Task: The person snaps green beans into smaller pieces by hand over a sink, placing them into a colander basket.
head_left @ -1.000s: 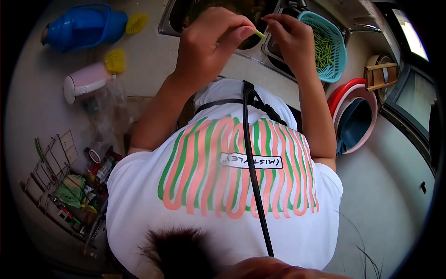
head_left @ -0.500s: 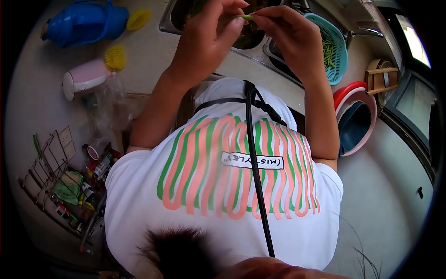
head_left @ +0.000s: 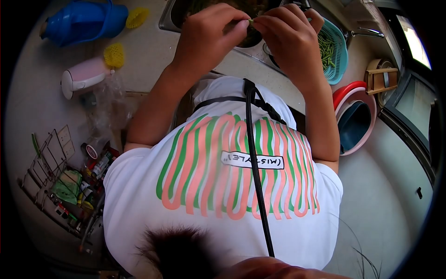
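Observation:
Over the sink (head_left: 168, 17), my left hand (head_left: 206, 39) and my right hand (head_left: 293, 44) meet fingertip to fingertip. Both pinch a slim green bean (head_left: 251, 20), of which only a short bit shows between the fingers. Closed fingers hide the rest of it. Just right of my right hand stands a turquoise strainer basket (head_left: 343, 56) with a heap of cut green beans (head_left: 326, 50) inside. What lies in the dark sink basin below my hands is hard to make out.
On the counter's left are a blue thermos (head_left: 86, 22), a pink-and-white kettle (head_left: 83, 76) and yellow scrubbers (head_left: 114, 56). Nested basins (head_left: 369, 125) and a wooden stool-like piece (head_left: 382, 81) stand at right. A wire rack (head_left: 51, 158) with bottles is at lower left. A tap (head_left: 367, 32) juts out beyond the basket.
My hands have come slightly lower, and both have turned with the fingers curled in more. Less of the bean shows between them, and more of the basket's contents is visible.

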`<state>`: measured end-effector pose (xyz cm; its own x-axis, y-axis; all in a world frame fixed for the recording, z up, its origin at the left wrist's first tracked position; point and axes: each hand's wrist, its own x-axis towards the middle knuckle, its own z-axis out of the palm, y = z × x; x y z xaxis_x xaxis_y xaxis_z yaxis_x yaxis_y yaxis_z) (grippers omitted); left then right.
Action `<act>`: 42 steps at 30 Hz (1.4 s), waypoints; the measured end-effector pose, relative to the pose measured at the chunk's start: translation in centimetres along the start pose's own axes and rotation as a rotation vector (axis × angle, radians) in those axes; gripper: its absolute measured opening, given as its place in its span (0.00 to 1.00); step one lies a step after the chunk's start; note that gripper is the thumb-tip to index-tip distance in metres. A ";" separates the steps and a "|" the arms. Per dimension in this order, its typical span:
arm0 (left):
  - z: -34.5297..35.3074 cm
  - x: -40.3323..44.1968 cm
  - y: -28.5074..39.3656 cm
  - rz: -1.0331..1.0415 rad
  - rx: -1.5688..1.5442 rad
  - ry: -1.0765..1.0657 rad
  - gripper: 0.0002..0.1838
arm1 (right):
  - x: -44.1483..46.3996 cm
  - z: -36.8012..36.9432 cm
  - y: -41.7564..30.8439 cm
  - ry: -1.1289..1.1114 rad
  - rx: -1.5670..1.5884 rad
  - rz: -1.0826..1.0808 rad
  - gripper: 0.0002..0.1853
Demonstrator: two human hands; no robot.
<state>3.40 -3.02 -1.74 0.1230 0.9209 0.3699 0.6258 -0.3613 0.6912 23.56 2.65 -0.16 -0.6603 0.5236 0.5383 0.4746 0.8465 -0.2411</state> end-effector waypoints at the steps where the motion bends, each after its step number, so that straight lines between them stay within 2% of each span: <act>1: 0.2 -0.1 0.0 -0.030 -0.025 0.017 0.08 | -0.6 0.6 -0.1 0.056 -0.017 0.015 0.09; 4: 1.5 -0.4 -0.3 -0.396 -0.522 0.143 0.10 | -1.8 3.2 -0.6 0.272 0.021 0.071 0.09; 6: 1.3 0.4 -0.9 -0.443 -0.766 0.259 0.11 | -2.2 3.4 -1.5 0.306 0.077 0.086 0.08; 8: 0.3 1.1 -0.8 -0.561 -0.930 0.216 0.11 | -2.9 3.6 -2.2 0.264 0.268 0.241 0.08; 9: 0.7 1.1 -1.0 -0.511 -0.990 0.240 0.11 | -3.2 3.3 -2.5 0.231 0.382 0.322 0.08; 12: 0.4 0.5 -2.2 -0.393 -1.128 0.118 0.12 | -3.7 3.4 -2.5 0.222 0.725 0.501 0.10; 14: 0.3 0.2 -2.0 -0.473 -1.184 0.068 0.14 | -3.7 3.0 -2.9 0.286 0.898 0.582 0.09; 15: 0.3 0.1 -1.7 -0.514 -1.214 0.040 0.15 | -3.9 2.7 -2.8 0.264 0.855 0.564 0.09; 18: 0.6 0.3 -0.9 -0.442 -1.167 -0.055 0.19 | -4.1 2.1 -2.4 0.266 0.810 0.519 0.10; 19: 1.1 0.5 -0.4 -0.381 -1.148 0.011 0.17 | -4.3 1.9 -2.4 0.283 0.833 0.537 0.10; 21: 0.9 0.4 0.2 -0.397 -1.058 -0.023 0.12 | -4.6 1.5 -2.7 0.316 0.881 0.574 0.10; 23: 0.7 0.3 2.0 -0.411 -0.936 -0.023 0.10 | -4.8 1.2 -2.5 0.320 0.729 0.493 0.10; 26: -0.1 0.3 2.3 -0.413 -0.783 -0.203 0.10 | -5.0 1.0 -1.7 0.323 0.442 0.317 0.11; 27: 0.2 0.3 2.4 -0.404 -0.809 -0.202 0.10 | -5.0 1.0 -1.4 0.322 0.337 0.250 0.12; 33: 0.3 0.2 2.1 -0.426 -0.719 -0.202 0.10 | -5.1 1.1 -0.7 0.344 0.203 0.132 0.13; 36: 0.4 0.2 2.1 -0.441 -0.715 -0.191 0.10 | -4.9 1.0 -0.9 0.331 0.232 0.153 0.12; 39: 1.1 0.1 2.4 -0.440 -0.705 -0.132 0.09 | -5.0 1.5 -1.7 0.364 0.387 0.258 0.12; 42: 2.2 -0.3 2.9 -0.511 -0.731 -0.178 0.08 | -5.0 2.1 -2.9 0.453 0.714 0.522 0.11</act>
<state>6.89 -4.04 -1.21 0.1200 0.9816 -0.1488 0.0000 0.1498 0.9887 24.27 -2.27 -3.81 -0.1128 0.8867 0.4483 0.0824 0.4580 -0.8851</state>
